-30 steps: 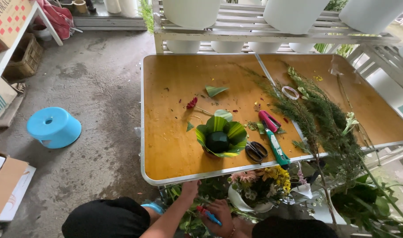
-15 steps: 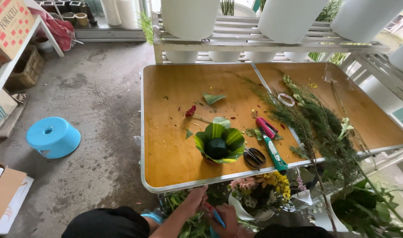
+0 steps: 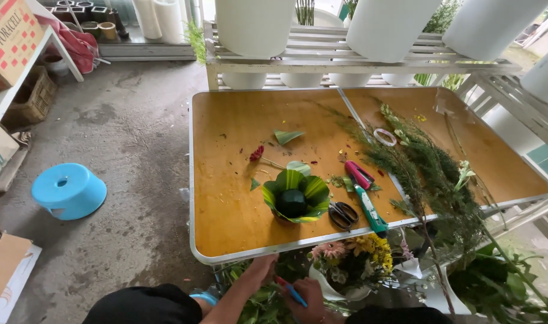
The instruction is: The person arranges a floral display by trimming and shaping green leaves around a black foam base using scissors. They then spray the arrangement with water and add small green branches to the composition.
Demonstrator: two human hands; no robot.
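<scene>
i work below the table (image 3: 226,198) edge: my right hand (image 3: 307,300) grips a red and blue cutter (image 3: 291,290), my left hand (image 3: 263,268) reaches into the green stems (image 3: 259,303), its grip i cannot tell. i judge this the cutting step; next needs one stem separated and held steady.

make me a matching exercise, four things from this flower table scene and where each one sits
Things:
1. stool
2. scissors
3. tape ring
4. pen

Places:
A. in the right hand, below the table edge
B. on the concrete floor, left of the table
C. on the table among the long green stems
D. on the table just right of the leaf-wrapped pot

Pairs: 1-B, 2-D, 3-C, 4-A
</scene>
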